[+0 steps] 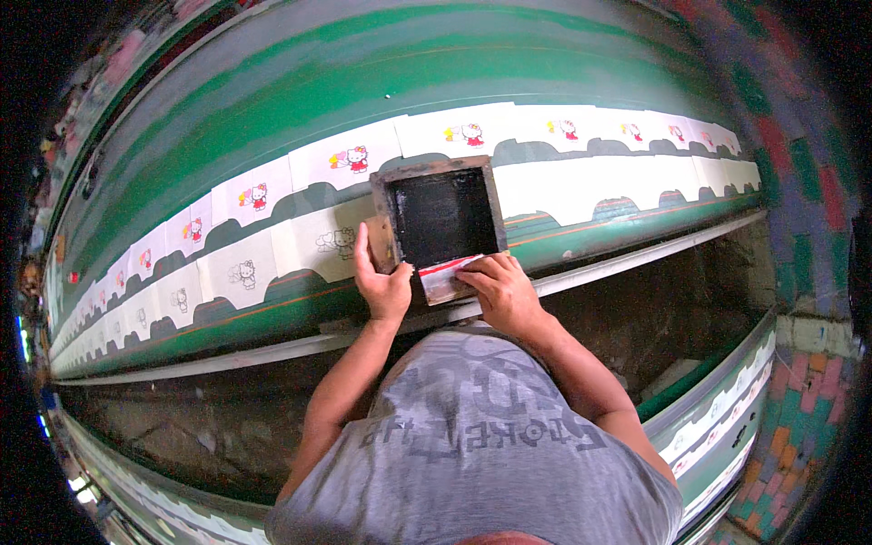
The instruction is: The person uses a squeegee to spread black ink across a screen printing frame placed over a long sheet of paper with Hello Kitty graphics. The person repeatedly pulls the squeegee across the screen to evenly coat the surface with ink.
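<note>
A small square screen printing frame (498, 202) with wooden sides and a black, wet-looking inside rests over the nearer row of white sheets. My left hand (385, 289) is at its left side, index finger stretched along the wood and thumb by the near corner; the other fingers are partly hidden. My right hand (505, 289) curls its fingers over a pale block (441, 287) with a red edge at the frame's near side. Whether this block is part of the frame cannot be made out. Left of the frame, a sheet (334, 242) bears a black outline of a cartoon cat.
The long green table (309, 98) carries a far row of sheets with coloured cat prints (350, 161). Blank white sheets (556, 189) lie right of the frame. A pale rail (627, 264) edges the table. Another table with sheets (727, 427) stands at the lower right, beside coloured paving (788, 454).
</note>
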{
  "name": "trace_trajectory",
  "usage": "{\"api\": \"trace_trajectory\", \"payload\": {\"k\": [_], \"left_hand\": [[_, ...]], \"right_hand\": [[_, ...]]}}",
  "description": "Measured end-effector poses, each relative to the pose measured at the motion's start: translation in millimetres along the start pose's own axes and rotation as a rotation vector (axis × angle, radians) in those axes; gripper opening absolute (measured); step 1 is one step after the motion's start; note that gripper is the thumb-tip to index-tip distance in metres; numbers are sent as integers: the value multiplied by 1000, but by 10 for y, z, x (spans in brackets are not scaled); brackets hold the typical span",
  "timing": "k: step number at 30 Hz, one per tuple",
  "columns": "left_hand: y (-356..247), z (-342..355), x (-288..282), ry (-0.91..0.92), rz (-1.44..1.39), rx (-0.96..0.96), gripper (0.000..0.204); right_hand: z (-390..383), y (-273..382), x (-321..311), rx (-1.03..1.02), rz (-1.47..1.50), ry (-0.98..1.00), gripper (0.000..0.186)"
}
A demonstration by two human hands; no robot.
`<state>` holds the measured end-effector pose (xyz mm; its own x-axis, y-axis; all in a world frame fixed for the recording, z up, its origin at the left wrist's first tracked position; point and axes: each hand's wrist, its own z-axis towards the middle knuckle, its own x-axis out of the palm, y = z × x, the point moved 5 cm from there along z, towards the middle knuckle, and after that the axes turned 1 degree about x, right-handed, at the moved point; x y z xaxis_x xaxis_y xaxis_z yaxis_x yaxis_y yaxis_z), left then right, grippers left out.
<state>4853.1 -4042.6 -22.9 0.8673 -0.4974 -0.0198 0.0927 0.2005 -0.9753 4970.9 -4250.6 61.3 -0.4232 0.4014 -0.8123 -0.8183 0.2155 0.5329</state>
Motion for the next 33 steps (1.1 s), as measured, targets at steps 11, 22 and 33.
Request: {"api": "trace_trajectory", "payload": {"k": [11, 22, 33], "left_hand": [[-47, -131, 462, -19, 50, -103, 100], [109, -123, 435, 24, -41, -170, 88], [137, -90, 333, 87, -103, -132, 76]], "right_hand": [[-50, -411, -227, -205, -179, 183, 40], [867, -726, -326, -124, -151, 466, 45], [1420, -998, -71, -12, -195, 242, 45]]}}
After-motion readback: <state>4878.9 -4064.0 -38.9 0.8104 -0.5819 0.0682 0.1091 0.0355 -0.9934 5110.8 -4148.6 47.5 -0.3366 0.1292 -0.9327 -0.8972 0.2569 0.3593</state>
